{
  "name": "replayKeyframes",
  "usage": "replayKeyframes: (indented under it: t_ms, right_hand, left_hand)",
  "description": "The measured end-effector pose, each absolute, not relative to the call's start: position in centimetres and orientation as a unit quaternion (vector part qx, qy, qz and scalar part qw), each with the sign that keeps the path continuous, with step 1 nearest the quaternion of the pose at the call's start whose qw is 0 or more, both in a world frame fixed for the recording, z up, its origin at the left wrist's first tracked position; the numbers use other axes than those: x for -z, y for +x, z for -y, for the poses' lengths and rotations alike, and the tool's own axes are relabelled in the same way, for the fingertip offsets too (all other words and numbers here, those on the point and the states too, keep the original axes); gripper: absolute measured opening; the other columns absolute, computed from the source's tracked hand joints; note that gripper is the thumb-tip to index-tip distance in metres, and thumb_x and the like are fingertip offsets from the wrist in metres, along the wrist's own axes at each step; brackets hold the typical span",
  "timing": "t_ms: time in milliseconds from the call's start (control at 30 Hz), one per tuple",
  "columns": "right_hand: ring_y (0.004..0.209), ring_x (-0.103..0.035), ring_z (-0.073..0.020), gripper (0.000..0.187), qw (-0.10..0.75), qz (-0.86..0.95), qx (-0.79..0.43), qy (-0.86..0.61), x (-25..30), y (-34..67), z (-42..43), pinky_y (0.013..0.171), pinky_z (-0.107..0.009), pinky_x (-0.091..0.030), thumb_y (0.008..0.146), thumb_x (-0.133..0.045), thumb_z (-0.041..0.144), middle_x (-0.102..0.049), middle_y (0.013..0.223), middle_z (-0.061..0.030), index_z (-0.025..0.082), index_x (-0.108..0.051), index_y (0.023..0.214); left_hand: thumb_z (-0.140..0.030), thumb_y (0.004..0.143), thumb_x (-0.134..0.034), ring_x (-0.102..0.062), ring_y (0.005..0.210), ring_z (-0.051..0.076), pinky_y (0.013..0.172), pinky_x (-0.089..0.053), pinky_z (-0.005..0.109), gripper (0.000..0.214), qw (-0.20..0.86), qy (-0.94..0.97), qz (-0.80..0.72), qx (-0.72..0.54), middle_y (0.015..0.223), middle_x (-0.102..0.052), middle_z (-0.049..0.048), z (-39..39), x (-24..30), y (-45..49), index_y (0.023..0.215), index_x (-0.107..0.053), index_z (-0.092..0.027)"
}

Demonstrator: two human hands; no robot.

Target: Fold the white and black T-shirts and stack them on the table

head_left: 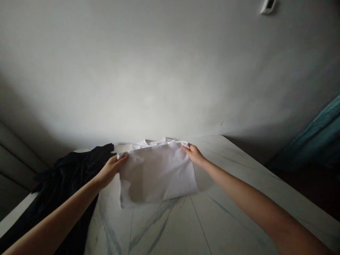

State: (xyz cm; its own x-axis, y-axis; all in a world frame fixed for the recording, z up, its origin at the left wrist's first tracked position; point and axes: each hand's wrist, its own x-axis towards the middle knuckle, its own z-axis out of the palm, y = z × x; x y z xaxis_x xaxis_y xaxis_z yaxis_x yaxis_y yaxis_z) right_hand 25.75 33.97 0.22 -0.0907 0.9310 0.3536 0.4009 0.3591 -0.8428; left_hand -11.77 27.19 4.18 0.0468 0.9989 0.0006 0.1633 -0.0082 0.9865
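**Folded white shirt (pixel 159 179) held by its two upper corners above the marbled table (pixel 170 235)**

From my head view, I have the left grip (pixel 113 168) clamped on the shirt's upper left corner and the right grip (pixel 195 154) clamped on its upper right one, thumbs facing me. The cloth spans between them as a broad panel, tilted toward me; its lower edge is soft with blur, and I cannot tell whether it touches the table. A white neckline (pixel 156 142) shows just behind the panel's top edge, near the wall (pixel 170 71).

The table's far edge meets that wall. On my right, a wide strip of tabletop runs from the shirt to the slanting right edge, and teal fabric (pixel 316 138) hangs well apart beyond it. In front of the shirt, bare marbling with two thin seams stretches toward me. On my left the room is tighter: a rumpled black garment (pixel 77 166) covers that side, reaching close to the left grip, and my left forearm crosses in front of it.
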Motion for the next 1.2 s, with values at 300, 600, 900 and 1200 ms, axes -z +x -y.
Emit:
replayKeyframes:
  t_ms: [300, 600, 900, 1200]
  right_hand:
    - [0.073, -0.063, -0.0177, 0.019, 0.360, 0.667, -0.179, -0.628, 4.5, 22.2, -48.9, 0.065, -0.022, -0.044, 0.084, -0.053, 0.027, -0.071, 0.076, -0.0038, 0.016, -0.069, 0.082]
    - [0.084, -0.064, -0.0205, 0.023, 0.298, 0.626, -0.126, -0.709, 7.5, 21.8, -52.1, 0.065, -0.023, -0.040, 0.090, -0.053, 0.033, -0.072, 0.085, -0.0077, 0.018, -0.069, 0.085]
    - [0.100, -0.062, -0.0224, 0.026, 0.186, 0.599, -0.015, -0.779, 6.5, 19.9, -50.2, 0.076, -0.029, -0.045, 0.098, -0.047, 0.034, -0.066, 0.112, -0.0125, 0.020, -0.060, 0.114]
    - [0.138, -0.035, -0.0266, 0.044, 0.193, 0.759, 0.024, -0.621, 6.5, 13.3, -45.9, 0.111, -0.042, -0.027, 0.097, -0.032, 0.017, -0.040, 0.151, -0.0137, 0.017, -0.050, 0.138]
  left_hand:
    - [-0.053, 0.063, -0.067, -0.065, 0.066, 0.022, 0.059, -0.052, 0.032, 0.038, 0.379, 0.550, -0.603, -0.436, 0.066, -0.068, 0.0047, -44.9, 1.9, -10.8, 0.072, -0.064, -0.016]
    - [-0.035, 0.077, -0.052, -0.060, 0.070, 0.019, 0.060, -0.041, 0.025, 0.021, 0.247, 0.563, -0.687, -0.387, 0.064, -0.064, 0.0002, -50.0, 5.6, -11.3, 0.068, -0.060, -0.017]
    - [-0.026, 0.093, -0.042, -0.061, 0.099, 0.025, 0.078, -0.045, 0.032, 0.027, 0.003, 0.636, -0.744, -0.204, 0.109, -0.066, 0.0127, -48.0, 5.5, -9.8, 0.109, -0.062, -0.020]
    - [-0.013, 0.089, -0.037, -0.051, 0.120, 0.030, 0.103, -0.036, 0.045, 0.044, -0.126, 0.741, -0.623, -0.215, 0.128, -0.059, 0.0168, -44.1, 5.6, -2.3, 0.129, -0.055, -0.013]
